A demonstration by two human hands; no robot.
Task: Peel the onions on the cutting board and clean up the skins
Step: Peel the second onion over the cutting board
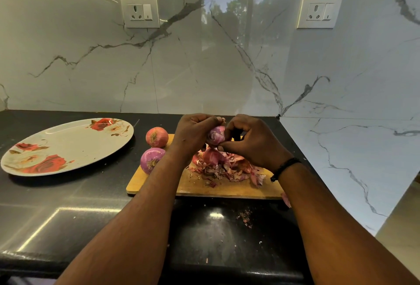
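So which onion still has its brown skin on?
Find the wooden cutting board on the black counter. Two onions sit at its left end. It is the farther one, the orange-brown onion; the nearer onion is shiny purple.

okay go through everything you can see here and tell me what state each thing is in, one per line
Held onion: partly peeled, gripped by left hand and right hand.
Far onion: unpeeled.
Near onion: purple, glossy.
Skins: piled on cutting board.
Plate: no food.

I see both forearms reaching forward, my left hand (pixel 193 133) and right hand (pixel 252 142) raised together, fingers curled and nearly touching.
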